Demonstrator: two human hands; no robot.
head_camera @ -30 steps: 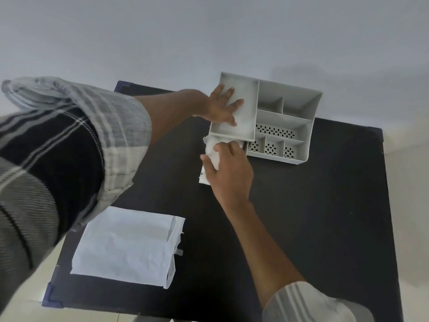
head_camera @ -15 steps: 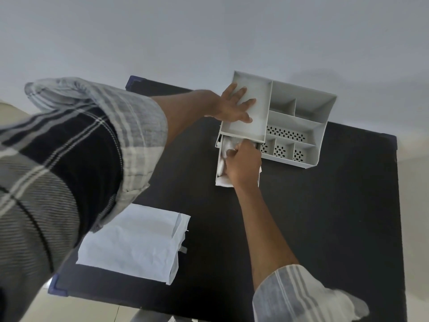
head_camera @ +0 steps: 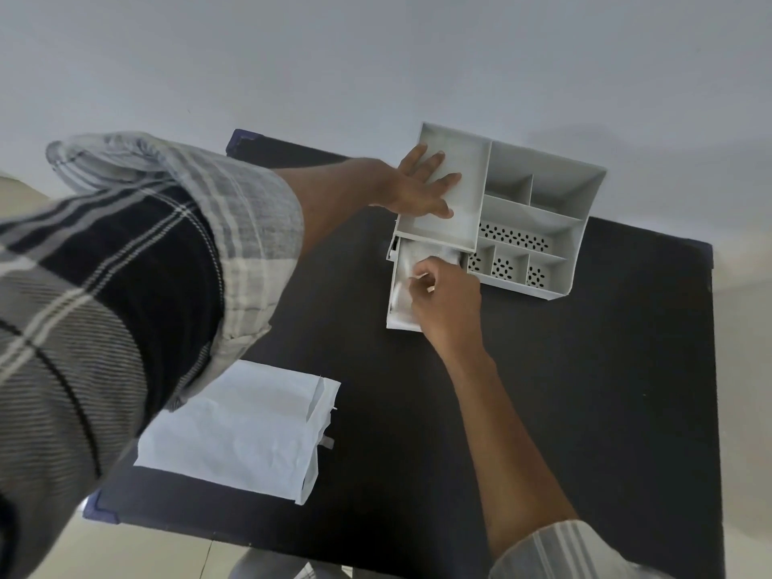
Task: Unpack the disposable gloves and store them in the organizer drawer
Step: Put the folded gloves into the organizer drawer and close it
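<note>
1. Right hand (head_camera: 445, 305), frame centre: fingers curled, pressing down on the translucent gloves (head_camera: 411, 271) inside the pulled-out drawer (head_camera: 394, 319).
2. Left hand (head_camera: 420, 188): fingers spread flat on the grey organizer (head_camera: 539, 211), upper right of centre.
3. White bag (head_camera: 238, 428) lies flat, lower left on the black counter (head_camera: 585, 390).

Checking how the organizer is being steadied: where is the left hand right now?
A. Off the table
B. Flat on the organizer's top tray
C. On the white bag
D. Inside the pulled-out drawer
B: the left hand lies flat, fingers spread, on the organizer's top tray, while the right hand is at the drawer.
</note>
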